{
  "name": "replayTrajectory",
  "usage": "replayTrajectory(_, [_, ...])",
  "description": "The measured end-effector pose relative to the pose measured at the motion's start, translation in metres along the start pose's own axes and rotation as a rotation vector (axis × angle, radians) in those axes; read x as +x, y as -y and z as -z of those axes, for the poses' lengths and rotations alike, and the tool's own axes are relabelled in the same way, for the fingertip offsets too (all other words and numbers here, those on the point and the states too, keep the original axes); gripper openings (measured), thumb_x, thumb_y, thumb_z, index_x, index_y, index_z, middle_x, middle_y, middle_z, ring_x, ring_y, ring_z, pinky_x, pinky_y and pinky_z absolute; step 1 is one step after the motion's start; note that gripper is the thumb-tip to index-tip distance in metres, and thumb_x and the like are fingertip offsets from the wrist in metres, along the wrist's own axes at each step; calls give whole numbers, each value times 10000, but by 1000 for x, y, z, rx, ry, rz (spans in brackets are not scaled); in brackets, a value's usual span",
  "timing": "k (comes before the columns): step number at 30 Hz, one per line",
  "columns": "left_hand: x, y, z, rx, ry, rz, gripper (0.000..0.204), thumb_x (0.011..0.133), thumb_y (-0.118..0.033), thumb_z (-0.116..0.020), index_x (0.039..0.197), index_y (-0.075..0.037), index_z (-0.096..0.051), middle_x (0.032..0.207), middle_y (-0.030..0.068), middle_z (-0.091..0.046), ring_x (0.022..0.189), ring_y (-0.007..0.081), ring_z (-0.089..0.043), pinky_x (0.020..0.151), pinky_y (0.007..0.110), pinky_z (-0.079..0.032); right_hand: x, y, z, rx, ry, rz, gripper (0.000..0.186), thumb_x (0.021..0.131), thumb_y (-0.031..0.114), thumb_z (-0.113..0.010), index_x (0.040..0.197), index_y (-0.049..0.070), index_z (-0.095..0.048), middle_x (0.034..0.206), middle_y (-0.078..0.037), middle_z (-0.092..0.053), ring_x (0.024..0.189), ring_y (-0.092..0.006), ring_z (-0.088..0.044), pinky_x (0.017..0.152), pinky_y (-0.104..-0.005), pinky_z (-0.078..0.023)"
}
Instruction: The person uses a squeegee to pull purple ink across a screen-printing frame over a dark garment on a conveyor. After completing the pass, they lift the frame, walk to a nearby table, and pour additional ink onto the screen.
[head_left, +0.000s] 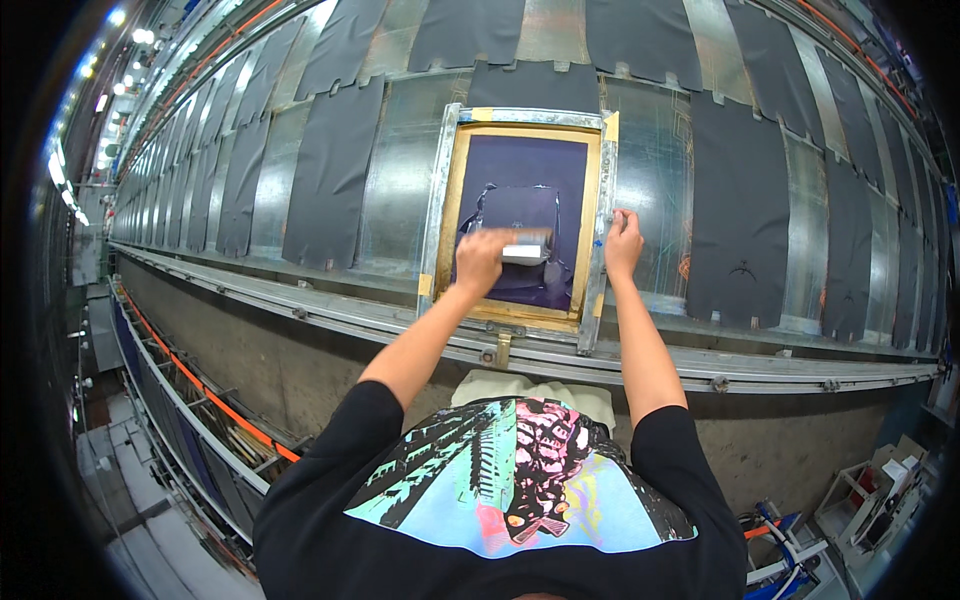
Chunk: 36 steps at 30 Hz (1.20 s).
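Note:
In the head view a screen frame with metal outer bars and a yellow inner border lies over the long table. Inside it, dark purple ink sits on the purple mesh. My left hand is closed on a squeegee with a pale, white-looking blade, resting within the frame and slightly blurred. My right hand has its fingers curled on the frame's right bar, near a small blue mark.
Rows of dark grey fabric pieces lie on metal plates along the table. A metal rail runs along the near edge. An orange-edged rack stands at the left and metal equipment at lower right.

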<state>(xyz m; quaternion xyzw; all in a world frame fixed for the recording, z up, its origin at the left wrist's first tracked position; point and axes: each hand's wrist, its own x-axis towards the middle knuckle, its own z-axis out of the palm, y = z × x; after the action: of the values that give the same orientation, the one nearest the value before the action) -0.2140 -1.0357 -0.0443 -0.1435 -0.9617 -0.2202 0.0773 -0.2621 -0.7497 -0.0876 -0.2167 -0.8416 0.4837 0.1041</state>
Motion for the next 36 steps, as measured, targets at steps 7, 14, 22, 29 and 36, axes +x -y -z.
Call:
replayTrajectory(7, [58,4,-8,94,16,57,391,769,62,-626,1010,-201,-786,1011,11,-763,960,273,-703,793,437,-510,-8,10,3,15,50,-26,234,1059,276,-557,1104,79,-675,871,-206,-727,835,-441,-695,763,-515,-512])
replayTrajectory(14, [-61,-27,9,5,24,-88,311,811,-14,-653,1057,-181,-741,1091,-39,-749,1014,226,-685,843,406,-513,24,-29,-4,-19,114,-27,241,1060,274,-576,1119,73,-695,876,-114,-733,799,-263,-682,786,-399,-519])
replayTrajectory(22, [-108,25,79,-155,133,-78,555,703,13,-692,1249,-88,-700,1324,77,-689,1230,289,-638,1039,416,-520,-21,81,-34,-56,5,73,232,1042,268,-597,1088,71,-713,960,-149,-756,886,-299,-721,817,-426,-531])
replayTrajectory(29, [-143,226,181,-121,122,29,520,714,-5,-711,1224,-106,-726,1285,86,-718,1177,293,-667,1015,420,-538,-130,166,-237,99,40,91,233,1056,265,-577,1109,74,-700,959,-160,-749,861,-318,-724,795,-436,-537])
replayTrajectory(36, [-188,389,257,-61,163,96,557,748,38,-692,1268,-157,-734,1371,52,-687,1234,306,-654,1020,428,-539,-222,237,-383,108,61,13,237,1067,260,-554,1123,60,-670,852,-150,-720,761,-329,-686,729,-447,-511])
